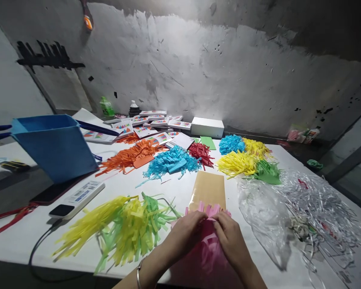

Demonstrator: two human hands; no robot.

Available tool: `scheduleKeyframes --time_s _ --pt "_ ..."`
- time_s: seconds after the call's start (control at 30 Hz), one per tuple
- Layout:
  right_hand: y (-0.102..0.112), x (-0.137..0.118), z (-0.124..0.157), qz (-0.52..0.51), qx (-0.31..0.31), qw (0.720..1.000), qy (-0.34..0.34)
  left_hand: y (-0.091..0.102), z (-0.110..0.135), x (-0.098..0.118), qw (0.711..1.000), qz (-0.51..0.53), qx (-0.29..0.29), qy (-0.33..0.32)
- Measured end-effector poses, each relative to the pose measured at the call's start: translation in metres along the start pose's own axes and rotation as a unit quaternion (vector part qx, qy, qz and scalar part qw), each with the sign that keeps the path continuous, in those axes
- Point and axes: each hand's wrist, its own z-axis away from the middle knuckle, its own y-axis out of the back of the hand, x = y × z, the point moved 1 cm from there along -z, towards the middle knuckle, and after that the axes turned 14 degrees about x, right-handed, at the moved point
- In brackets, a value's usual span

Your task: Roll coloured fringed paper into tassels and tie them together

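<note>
Both my hands rest on a pink fringed paper bundle [209, 251] at the table's near edge. My left hand [183, 235] is closed, its fingers pinching the top of the pink strips. My right hand [230, 237] is also closed on the pink paper, right beside the left. Pink strip ends [209, 209] stick out above my fingertips. A tan clear-fronted sleeve [209, 189] lies flat just beyond them. A yellow-and-green fringe bundle [120, 226] lies to the left of my left hand.
Orange [132, 157], light blue [171, 161], red [201, 153], yellow [237, 163] and green [266, 171] fringe piles lie further back. A blue bag [57, 144] stands at left beside a phone [76, 198] on a cable. Crumpled clear plastic wrappers [303, 208] cover the right side. Printed cards [150, 124] and a white box [207, 127] line the wall.
</note>
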Motion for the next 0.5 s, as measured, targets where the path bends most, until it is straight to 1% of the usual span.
scheduleKeyframes --time_s 0.1,0.17,0.23,0.3,0.37,0.43,0.5 --pt "0.003 0.003 -0.005 -0.019 -0.016 0.998 -0.059 0.003 0.0 0.001 1.0 0.012 -0.005 -0.013" --pt "0.003 0.002 -0.007 -0.035 -0.026 0.995 -0.086 0.006 -0.001 0.005 0.999 0.035 -0.007 -0.026" --pt "0.003 0.0 -0.006 -0.047 -0.029 0.993 -0.1 0.008 -0.003 0.01 0.998 0.057 -0.001 -0.037" --pt "0.003 0.0 -0.006 -0.048 -0.014 0.993 -0.105 0.01 -0.005 0.014 0.996 0.07 0.023 -0.048" --pt "0.006 0.003 -0.007 -0.033 0.026 0.993 -0.108 0.014 -0.008 0.015 0.992 0.089 0.064 -0.067" --pt "0.015 0.014 -0.009 -0.003 0.086 0.99 -0.115 0.021 -0.012 0.013 0.984 0.127 0.1 -0.078" --pt "0.03 0.032 -0.011 0.032 0.151 0.979 -0.13 0.032 -0.018 0.007 0.975 0.172 0.132 -0.056"
